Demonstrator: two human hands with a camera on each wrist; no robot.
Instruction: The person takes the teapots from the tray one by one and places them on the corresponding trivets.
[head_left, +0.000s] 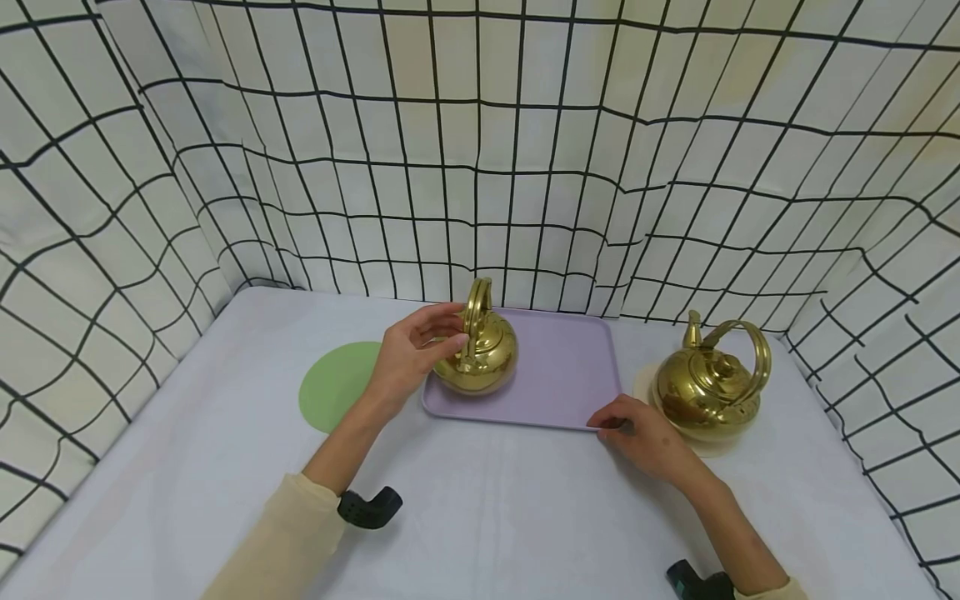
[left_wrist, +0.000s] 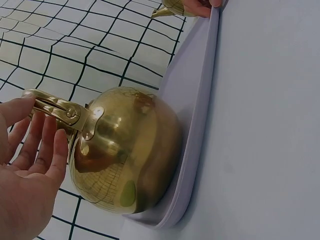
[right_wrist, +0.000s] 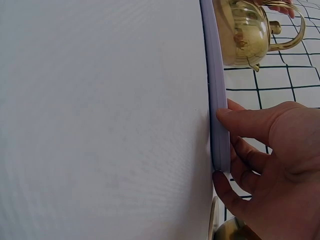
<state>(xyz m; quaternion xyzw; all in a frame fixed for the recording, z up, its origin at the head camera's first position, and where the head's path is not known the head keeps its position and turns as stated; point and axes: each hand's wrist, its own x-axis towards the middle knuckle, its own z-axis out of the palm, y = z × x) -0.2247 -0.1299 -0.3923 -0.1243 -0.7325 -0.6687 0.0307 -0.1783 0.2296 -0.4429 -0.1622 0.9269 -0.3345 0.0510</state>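
Observation:
A shiny brass kettle [head_left: 480,358] stands at the left end of a lilac tray [head_left: 562,367]. My left hand [head_left: 412,346] is at the kettle's arched handle, thumb on the near side and fingers reaching behind it. In the left wrist view the thumb lies on the handle [left_wrist: 57,107], the other fingers just under it. My right hand [head_left: 637,437] pinches the tray's near right corner; in the right wrist view the thumb presses the tray's rim [right_wrist: 218,95] with fingers on its other side. A second brass kettle [head_left: 708,387] stands to the right.
A round green mat [head_left: 337,383] lies left of the tray. A cream round mat [head_left: 716,448] is under the right kettle. White cloth with a black grid [head_left: 480,192] walls the white table [head_left: 480,517] at the back and sides.

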